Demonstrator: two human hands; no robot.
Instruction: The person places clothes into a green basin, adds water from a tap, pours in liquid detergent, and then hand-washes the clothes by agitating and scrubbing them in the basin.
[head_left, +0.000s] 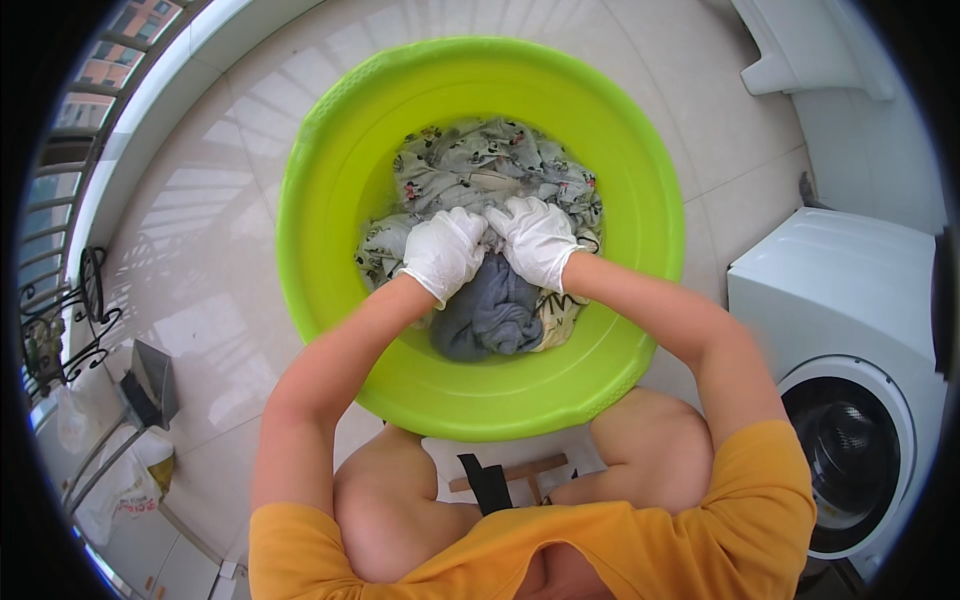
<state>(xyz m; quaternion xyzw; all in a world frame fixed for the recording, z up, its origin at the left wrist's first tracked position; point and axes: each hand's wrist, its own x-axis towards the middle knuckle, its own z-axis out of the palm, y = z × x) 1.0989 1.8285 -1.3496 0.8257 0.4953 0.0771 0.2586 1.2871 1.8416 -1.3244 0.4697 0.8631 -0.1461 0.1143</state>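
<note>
A large lime-green plastic basin (480, 401) sits on the floor before me, with wet laundry in it. Both hands wear white gloves. My left hand (446, 247) and my right hand (534, 236) grip a bunched part of the grey cartoon-print fabric (480, 161), their knuckles almost touching. The rest of that fabric spreads toward the basin's far side, partly under water. Below my hands lies a crumpled blue-grey cloth (487, 315). Beside it, partly hidden under my right wrist, is a cream cloth with dark lettering (561, 319).
A white front-loading washing machine (840, 300) stands at the right, under a white sink or ledge (817, 52). To the left are a dustpan (154, 382), a plastic bag (124, 480) and a black wrought-iron stand (94, 315). A window railing (82, 150) borders the tiled floor (202, 217).
</note>
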